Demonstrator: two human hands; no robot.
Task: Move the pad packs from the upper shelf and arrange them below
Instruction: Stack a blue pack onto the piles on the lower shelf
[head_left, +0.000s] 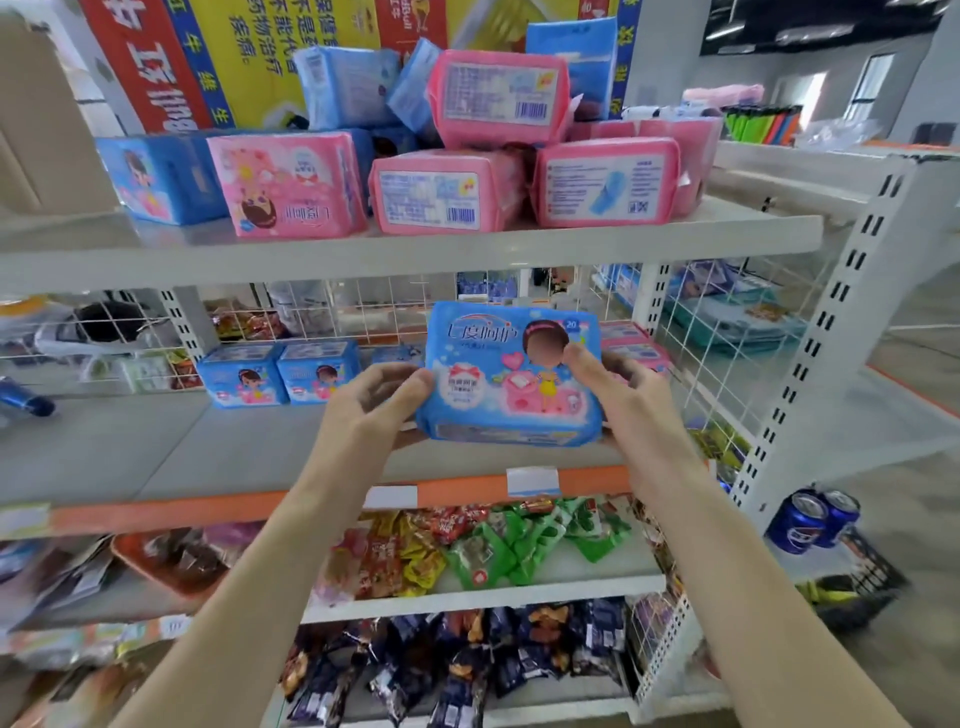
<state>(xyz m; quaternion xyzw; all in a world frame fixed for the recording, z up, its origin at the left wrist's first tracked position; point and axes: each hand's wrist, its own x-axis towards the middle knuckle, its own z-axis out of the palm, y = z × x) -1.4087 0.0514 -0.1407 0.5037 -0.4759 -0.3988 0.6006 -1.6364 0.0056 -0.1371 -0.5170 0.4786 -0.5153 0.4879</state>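
Head view, store aisle: white metal shelving with slotted uprights (857, 249) and wire-mesh back (363, 306); grey floor, windows far right. Upper shelf (415, 249): glossy soft pad packs piled loosely, pink pack (498, 96) topmost, more pink and blue beneath and beside. Shelf below (208, 452), orange-edged: two boxy blue packs (280, 374) upright at rear left, pink ones at rear right. Held above that shelf's front edge: blue pad pack (511, 374), plump, rectangular, cartoon print. Left hand (374, 400) and right hand (618, 384), fingers clamped on its opposite ends. Lower tiers: crinkled snack sachets (493, 551). Blue cans (810, 519) on floor.
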